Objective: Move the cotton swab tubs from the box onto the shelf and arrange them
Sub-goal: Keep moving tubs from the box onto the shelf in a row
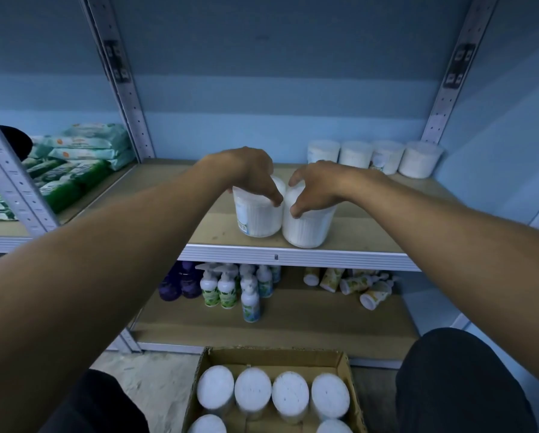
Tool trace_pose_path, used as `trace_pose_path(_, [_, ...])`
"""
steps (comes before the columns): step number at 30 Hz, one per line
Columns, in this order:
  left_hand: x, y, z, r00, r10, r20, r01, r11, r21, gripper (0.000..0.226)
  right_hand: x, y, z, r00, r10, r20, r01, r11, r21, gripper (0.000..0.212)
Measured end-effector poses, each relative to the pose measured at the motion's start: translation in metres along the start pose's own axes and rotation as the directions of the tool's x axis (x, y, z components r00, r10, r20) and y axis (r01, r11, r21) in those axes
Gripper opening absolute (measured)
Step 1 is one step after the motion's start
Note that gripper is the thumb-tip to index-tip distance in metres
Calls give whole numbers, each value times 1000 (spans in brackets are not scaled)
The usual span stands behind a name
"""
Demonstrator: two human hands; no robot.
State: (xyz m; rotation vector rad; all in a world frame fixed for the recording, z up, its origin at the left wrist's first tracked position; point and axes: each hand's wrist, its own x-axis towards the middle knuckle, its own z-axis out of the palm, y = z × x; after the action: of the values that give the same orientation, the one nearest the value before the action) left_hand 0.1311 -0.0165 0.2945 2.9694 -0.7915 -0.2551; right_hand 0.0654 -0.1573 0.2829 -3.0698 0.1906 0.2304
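Observation:
Two white cotton swab tubs stand side by side near the front edge of the wooden shelf. My left hand grips the lid of the left tub from above. My right hand grips the top of the right tub the same way. The two tubs touch each other. Several more tubs stand in a row at the back right of the same shelf. On the floor below, an open cardboard box holds several tubs with white lids.
Packs of wipes are stacked on the neighbouring shelf at left. The lower shelf carries pump bottles and toppled tubes. Perforated metal uprights frame the bay. My knees flank the box.

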Motion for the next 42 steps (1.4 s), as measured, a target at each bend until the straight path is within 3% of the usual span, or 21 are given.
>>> trace_pose_path(10, [18,-7,21,1000,20,3,-20,999,28,83,9,7,17,999,-26,-22,27,998,60,73])
trace_pose_path(15, [16,-10,21,998,59,3,-59,997,46,91,13,10,24,999,-40,17,40,999,-16,99])
trace_pose_path(21, [17,-7,28,998,67,12,-68,988,136,94,18,9,43,997,-61,49,63,997,-40,111])
trace_pose_path(28, [19,-7,37,994,103,-29,-96,976,193,87,23,10,50,998,-65,8,65,996,-57,105])
trace_pose_path(36, [31,-9,38,994,96,-55,-87,984,153,85,36,16,55,988,-62,-145,65,998,10,78])
trace_pose_path(42, [45,-11,39,994,82,-67,-74,992,107,84,42,17,52,977,-40,-209,31,999,-44,77])
